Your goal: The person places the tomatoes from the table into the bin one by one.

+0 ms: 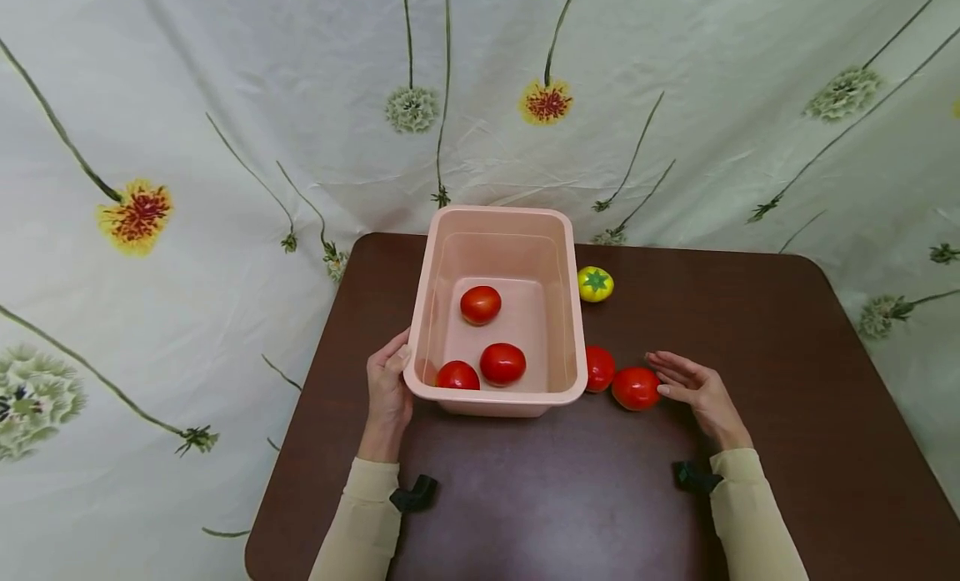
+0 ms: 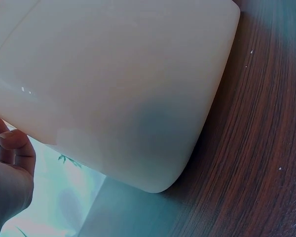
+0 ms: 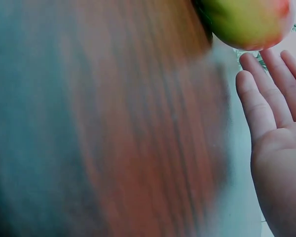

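Note:
A pink plastic bin [image 1: 567,314] is tilted on the table, with three red tomatoes [image 1: 481,304] inside. My left hand [image 1: 390,393] grips its rim at the near left side. In the left wrist view, curled fingers [image 2: 23,148] meet the edge of the bin's wall [image 2: 118,84]. On the right, my right hand [image 1: 697,393] has its fingers extended, the tips right at a red tomato [image 1: 636,388] on the table. Another tomato [image 1: 599,368] lies between that one and the bin, partly hidden by the bin. The right wrist view shows the hand [image 3: 281,128] below a round greenish-red fruit [image 3: 249,22].
A yellow fruit with a green star-shaped top [image 1: 596,284] lies by the bin's far right side. The dark brown table [image 1: 750,314] stands against a white flowered cloth [image 1: 300,81], which hangs behind and to the sides.

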Motion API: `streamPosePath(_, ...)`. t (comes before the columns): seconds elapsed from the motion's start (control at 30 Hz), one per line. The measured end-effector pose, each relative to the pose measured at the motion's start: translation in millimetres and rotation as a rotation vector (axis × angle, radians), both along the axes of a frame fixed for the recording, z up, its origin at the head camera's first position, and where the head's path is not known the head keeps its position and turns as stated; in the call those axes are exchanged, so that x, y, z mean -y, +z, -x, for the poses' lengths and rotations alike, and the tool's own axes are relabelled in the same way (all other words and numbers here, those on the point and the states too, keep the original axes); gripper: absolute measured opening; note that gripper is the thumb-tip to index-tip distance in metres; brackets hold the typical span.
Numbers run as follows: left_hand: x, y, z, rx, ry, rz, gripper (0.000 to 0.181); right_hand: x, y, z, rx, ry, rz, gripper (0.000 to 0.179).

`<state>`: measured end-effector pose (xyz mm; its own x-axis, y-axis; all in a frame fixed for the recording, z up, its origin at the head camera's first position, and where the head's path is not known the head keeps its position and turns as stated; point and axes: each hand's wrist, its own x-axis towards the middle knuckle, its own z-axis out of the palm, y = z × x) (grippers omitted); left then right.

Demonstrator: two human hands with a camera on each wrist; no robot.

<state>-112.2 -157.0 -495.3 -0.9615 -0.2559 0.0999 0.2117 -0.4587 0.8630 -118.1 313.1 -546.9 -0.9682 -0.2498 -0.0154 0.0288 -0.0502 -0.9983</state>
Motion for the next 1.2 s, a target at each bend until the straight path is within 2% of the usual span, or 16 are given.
streamPosePath(0.33, -0.2, -0.7, 0.4, 0.004, -0.004, -0.007, 0.035, 1.0, -6.0, -3.0, -0.006, 0.055, 0.072, 0.058)
streamPosePath(0.57, -0.8, -0.2, -0.2, 0.012, 0.006, -0.004, 0.036, 2.9, -11.3, -4.1, -0.026, 0.055, 0.098, 0.061)
streamPosePath(0.97, -0.1, -0.4, -0.8, 0.011, 0.003, -0.023, 0.036, 4.7, -11.9, -6.0, -0.031, 0.092, 0.073, 0.066)
streamPosePath(1.2, -0.5, 0.8, -0.5, 0.0, -0.006, -0.034, 0.035, 4.1, -11.0, -6.1, 0.009, 0.085, 0.018, 0.067)
